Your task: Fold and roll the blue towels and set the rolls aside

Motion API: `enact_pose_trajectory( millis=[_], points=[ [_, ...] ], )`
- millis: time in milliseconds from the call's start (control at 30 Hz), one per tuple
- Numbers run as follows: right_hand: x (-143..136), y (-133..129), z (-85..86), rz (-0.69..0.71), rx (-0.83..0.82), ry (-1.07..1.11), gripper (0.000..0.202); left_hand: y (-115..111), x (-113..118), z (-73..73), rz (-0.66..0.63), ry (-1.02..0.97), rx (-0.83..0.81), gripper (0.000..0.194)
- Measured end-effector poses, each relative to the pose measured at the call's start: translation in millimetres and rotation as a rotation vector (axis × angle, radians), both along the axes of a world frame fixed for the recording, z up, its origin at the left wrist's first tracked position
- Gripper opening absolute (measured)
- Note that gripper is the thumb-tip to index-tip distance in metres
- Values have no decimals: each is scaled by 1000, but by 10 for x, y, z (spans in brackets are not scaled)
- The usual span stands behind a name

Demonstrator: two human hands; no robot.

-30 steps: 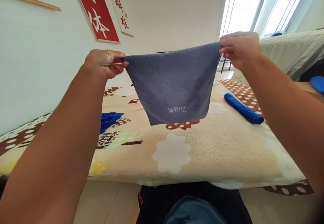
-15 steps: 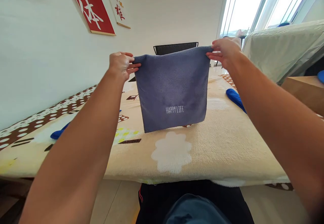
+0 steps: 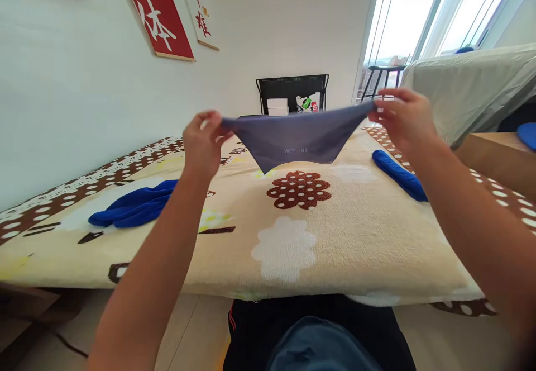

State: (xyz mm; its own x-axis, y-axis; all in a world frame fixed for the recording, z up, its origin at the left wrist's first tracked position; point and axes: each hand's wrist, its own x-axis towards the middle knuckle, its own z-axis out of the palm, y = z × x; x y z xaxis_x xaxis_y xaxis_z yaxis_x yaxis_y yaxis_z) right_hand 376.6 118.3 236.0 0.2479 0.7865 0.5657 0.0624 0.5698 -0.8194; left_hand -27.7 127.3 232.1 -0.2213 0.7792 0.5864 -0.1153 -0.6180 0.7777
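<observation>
A grey-purple towel (image 3: 299, 133) with small white lettering is stretched in the air between my hands, its lower edge swung away from me. My left hand (image 3: 204, 139) pinches its left top corner. The right top corner is pinched in my right hand (image 3: 404, 118). Below the towel lies a beige patterned blanket (image 3: 360, 237) with brown and white flower shapes. On the blanket, a crumpled blue cloth (image 3: 136, 203) lies to the left, partly behind my left forearm. A long folded blue cloth (image 3: 397, 174) lies on the right, next to my right forearm.
A black mesh-backed frame (image 3: 288, 87) with white boxes stands behind the blanket. On the right are a plastic-covered piece of furniture (image 3: 469, 80) and a cardboard box (image 3: 481, 150) with a blue item on it. Scrolls (image 3: 161, 24) hang on the left wall.
The towel hung flat and full length before; now its lower edge has swung up and away. My hands have spread wider, the right one moving right and down. More of the blanket shows.
</observation>
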Motion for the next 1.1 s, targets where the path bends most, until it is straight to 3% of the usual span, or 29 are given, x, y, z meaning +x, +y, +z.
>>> enact_pose_trajectory(
  millis=[100, 200, 267, 300, 367, 467, 567, 700, 867, 1100],
  points=[
    [61, -653, -797, -8, -146, -78, 38, -645, -119, -823, 71, 211, -163, 32],
    [108, -1233, -1632, 75, -408, -127, 46, -1297, -258, -1635, 34, 395, -430, 31],
    [122, -1502, -2029, 145, -562, -163, 53, -1624, -329, -1993, -18, 499, -524, 30],
    [126, -1596, -2160, 190, -610, -194, 55, -1739, -352, -2099, -13, 541, -530, 30],
    [130, -1710, -2298, 281, -666, -262, 57, -1871, -375, -2184, -16, 601, -530, 33],
    [134, -1761, -2331, 320, -672, -301, 55, -1876, -358, -2150, -26, 596, -560, 40],
    [133, -1749, -2358, 256, -645, -298, 55, -1781, -301, -2142, 3, 542, -564, 42],
    [132, -1725, -2465, 194, -637, -284, 57, -1702, -245, -2264, 56, 487, -490, 37],
    [145, -1739, -2516, 177, -675, -253, 63, -1747, -310, -2376, 47, 437, -462, 34],
    [153, -1784, -2529, 125, -695, -203, 70, -1806, -376, -2387, 33, 466, -461, 29]
  ],
)
